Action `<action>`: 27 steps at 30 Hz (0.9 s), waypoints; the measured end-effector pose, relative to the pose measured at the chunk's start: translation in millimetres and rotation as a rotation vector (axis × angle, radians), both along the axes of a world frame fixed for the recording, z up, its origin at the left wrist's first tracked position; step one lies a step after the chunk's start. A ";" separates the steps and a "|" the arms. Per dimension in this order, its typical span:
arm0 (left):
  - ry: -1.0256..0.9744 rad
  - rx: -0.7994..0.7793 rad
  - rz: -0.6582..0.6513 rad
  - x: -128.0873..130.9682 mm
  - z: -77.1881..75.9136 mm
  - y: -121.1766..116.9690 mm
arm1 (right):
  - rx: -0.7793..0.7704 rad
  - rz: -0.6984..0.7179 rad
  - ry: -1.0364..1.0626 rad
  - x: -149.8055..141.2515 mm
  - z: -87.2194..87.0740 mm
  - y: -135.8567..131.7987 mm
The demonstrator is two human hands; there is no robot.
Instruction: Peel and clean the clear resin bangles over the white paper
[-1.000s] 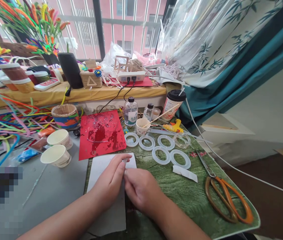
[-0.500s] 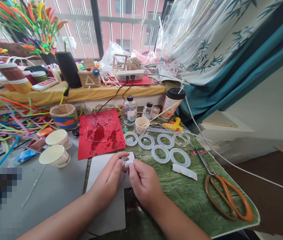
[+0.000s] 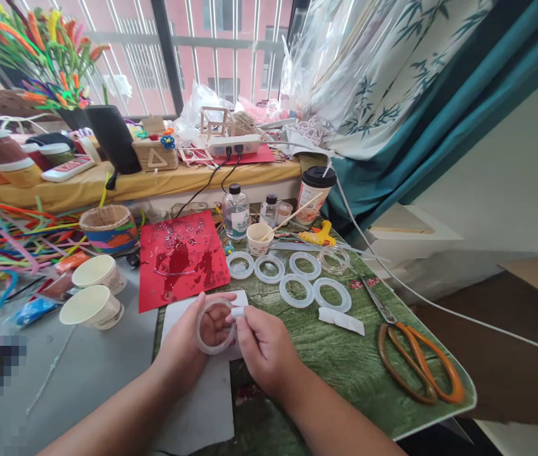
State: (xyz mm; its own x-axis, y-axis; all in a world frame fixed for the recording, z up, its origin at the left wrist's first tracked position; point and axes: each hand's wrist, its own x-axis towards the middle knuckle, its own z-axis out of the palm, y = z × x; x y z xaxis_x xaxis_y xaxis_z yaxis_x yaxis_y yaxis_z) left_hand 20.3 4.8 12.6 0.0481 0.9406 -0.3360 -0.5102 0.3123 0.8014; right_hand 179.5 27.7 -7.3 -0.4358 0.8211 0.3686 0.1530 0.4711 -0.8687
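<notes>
My left hand [image 3: 188, 345] holds a clear ring [image 3: 214, 325] upright over a white paper sheet [image 3: 197, 411], fingers curled round its rim. My right hand [image 3: 262, 345] pinches a small white piece [image 3: 238, 312] at the ring's right edge. Both hands hover near the front of a green mat [image 3: 345, 361]. Several white ring moulds [image 3: 297, 282] lie on the mat just beyond the hands. A red sheet [image 3: 181, 256] smeared with clear glue lies behind my left hand.
Orange-handled scissors [image 3: 416, 361] lie at the mat's right. A white strip [image 3: 341, 320], yellow glue gun [image 3: 316, 236], small bottles [image 3: 235, 212], a paper cup with a stick [image 3: 259, 238] and a coffee cup [image 3: 312, 193] stand behind. Paper cups [image 3: 91, 305] and pipe cleaners [image 3: 7, 234] fill the left.
My left hand has turned the clear ring up so its opening faces me. My right hand has shifted to pinch at the ring's right edge. The view has swung slightly right.
</notes>
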 end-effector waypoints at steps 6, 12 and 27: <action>-0.006 -0.059 0.072 -1.7 4.8 1.7 | -0.546 -0.081 0.371 -8.3 -0.3 1.1; 0.458 -0.027 0.044 0.4 2.5 -0.9 | -0.616 -0.068 0.347 -9.0 -1.5 3.1; 0.626 0.129 -0.066 1.9 -2.9 -6.7 | -0.427 -0.160 0.143 -7.3 -3.9 3.8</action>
State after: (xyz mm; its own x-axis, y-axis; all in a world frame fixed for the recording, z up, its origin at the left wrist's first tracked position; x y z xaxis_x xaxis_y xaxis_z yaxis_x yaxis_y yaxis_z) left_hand 22.2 -1.9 9.7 -0.0611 0.9772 -0.2035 0.0833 0.2082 0.9745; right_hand 172.1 31.5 -11.2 -0.2609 0.9649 0.0304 0.0589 0.0473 -0.9971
